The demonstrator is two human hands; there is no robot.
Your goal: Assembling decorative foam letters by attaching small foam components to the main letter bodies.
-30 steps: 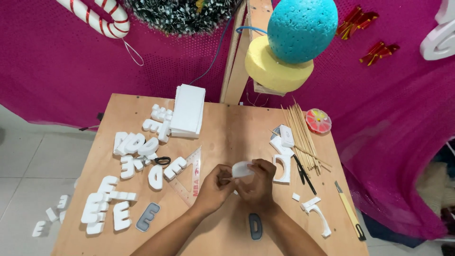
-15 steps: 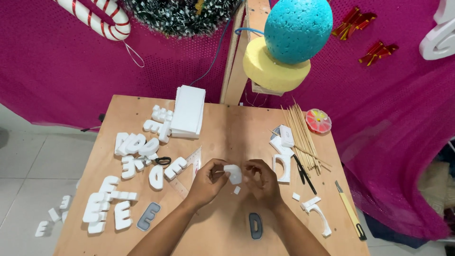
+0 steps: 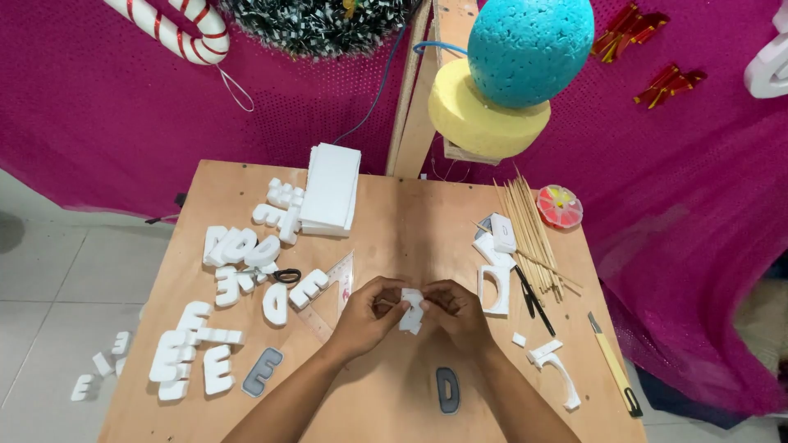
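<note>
Holding a small white foam piece [image 3: 411, 310] between both hands, we work over the middle of the wooden desk [image 3: 410, 221], a bit nearer its front edge. Our left hand [image 3: 369, 316] pinches the piece from the left with curled fingers. Our right hand [image 3: 456, 313] pinches it from the right, fingers bent in tight too. The two hands almost touch each other around the piece.

Just in front of our right hand lies a gray letter D [image 3: 447, 389], close to the front edge. A clear triangle ruler [image 3: 335, 289] lies just beside our left hand. Left of it sit small black scissors [image 3: 283, 276] and lots of white foam letters [image 3: 234, 254]. More white letters [image 3: 195, 354] and a gray letter E [image 3: 262, 372] lie by the front left corner. A few foam bits [image 3: 98, 369] have dropped on the floor past the left edge.

A stack of white foam sheets [image 3: 331, 189] rests near the back edge. On the right side we see thin wooden sticks [image 3: 529, 234], a round pink dish [image 3: 560, 206], a black pen [image 3: 529, 297] and white foam scraps [image 3: 496, 287]. A yellow craft knife [image 3: 612, 373] lies along the right edge, near the front right corner.

Behind the desk hang a blue foam ball [image 3: 532, 45] on a yellow foam disc [image 3: 480, 123], and a red and white candy cane [image 3: 172, 29] on pink cloth [image 3: 98, 123].
</note>
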